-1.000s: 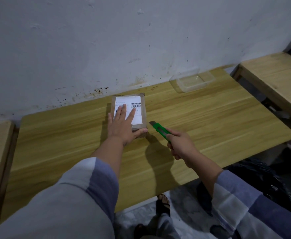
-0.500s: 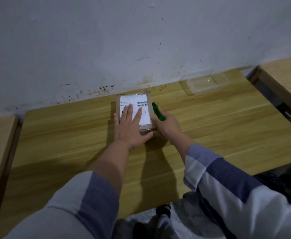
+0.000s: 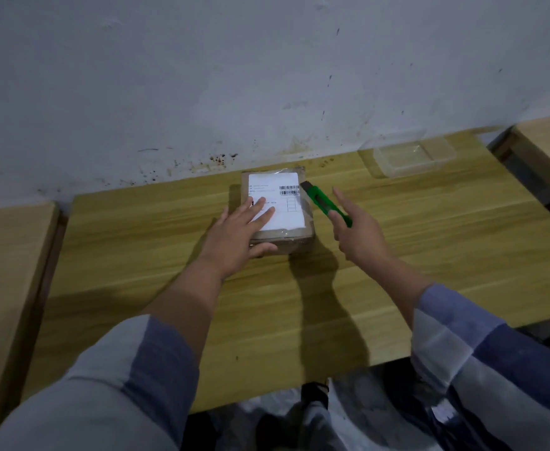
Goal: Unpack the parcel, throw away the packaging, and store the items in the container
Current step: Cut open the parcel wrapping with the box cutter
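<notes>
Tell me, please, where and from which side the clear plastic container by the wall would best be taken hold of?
Probably by its long rim, from above on the near side. The clear container sits open side up and empty, close to the wall, so the far side is cramped. Its low, flared walls leave little to pinch lower down, whereas the rim offers a lip for thumb and fingers.

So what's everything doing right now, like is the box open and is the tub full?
Box: shut, taped, flat on the table.
Cutter: held at the box's right top edge.
Tub: open, empty, by the wall.
Left hand: flat on the box, pressing down.
Right hand: holding the cutter.
</notes>
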Tool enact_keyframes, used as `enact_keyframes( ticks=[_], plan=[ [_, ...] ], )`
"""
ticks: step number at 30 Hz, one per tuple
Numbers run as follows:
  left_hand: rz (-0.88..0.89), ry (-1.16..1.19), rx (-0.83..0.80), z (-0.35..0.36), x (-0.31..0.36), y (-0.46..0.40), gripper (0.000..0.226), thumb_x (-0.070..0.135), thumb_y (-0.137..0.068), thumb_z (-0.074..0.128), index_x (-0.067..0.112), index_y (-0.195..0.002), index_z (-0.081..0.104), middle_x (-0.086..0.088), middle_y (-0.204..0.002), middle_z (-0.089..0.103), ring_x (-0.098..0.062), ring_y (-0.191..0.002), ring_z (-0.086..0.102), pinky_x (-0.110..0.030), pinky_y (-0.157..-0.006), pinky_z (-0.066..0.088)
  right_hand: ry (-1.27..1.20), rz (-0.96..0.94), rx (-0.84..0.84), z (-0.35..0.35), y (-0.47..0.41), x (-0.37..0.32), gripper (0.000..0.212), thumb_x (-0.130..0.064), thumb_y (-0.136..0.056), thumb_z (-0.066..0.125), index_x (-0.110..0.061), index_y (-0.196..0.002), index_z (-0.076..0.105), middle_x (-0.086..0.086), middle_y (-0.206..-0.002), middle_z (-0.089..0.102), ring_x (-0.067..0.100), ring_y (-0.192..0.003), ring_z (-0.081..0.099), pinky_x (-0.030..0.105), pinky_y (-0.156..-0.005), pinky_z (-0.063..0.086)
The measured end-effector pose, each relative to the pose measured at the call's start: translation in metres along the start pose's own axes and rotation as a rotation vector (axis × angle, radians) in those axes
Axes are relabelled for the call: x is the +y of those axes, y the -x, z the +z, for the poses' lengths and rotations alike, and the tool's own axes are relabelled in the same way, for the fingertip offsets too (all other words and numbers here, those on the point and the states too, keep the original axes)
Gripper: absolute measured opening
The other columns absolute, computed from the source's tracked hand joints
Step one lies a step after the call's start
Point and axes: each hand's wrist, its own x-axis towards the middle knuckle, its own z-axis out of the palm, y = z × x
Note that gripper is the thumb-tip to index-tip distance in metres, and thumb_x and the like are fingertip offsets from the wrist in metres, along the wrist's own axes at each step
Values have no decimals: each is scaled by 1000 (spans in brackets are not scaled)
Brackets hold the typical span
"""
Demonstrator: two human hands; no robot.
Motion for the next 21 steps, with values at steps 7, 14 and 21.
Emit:
enact_keyframes(
  ticks=[7,14,21],
  plan=[
    [-24,70,30,7,1,1,84,63,-85,47,26,-152,15,8,-161,8,-13,-148,3,-47,-119,10,380,-230,-209,-18,28,-12,29,-33,-93,53,-28,-121,60,6,-93,73,26,-86,66,39,-75,55],
    [-31,120,17,-2,-1,0,90,62,-80,57,23,-151,18,8,-160,14,-11,-148,7,-43,-121,6,677,-391,-282,-10,25,-29,39,-43,-94,48,-33,-131,53,5,-125,66,27,-110,60,38,-87,51],
    [-42,84,30,1,1,0,88,63,-82,53,25,-151,16,9,-160,11,-11,-148,6,-46,-120,5,955,-528,-255,-12,8,-50,34,-40,-96,40,-38,-128,53,2,-121,65,26,-112,57,37,-89,37]
  ],
)
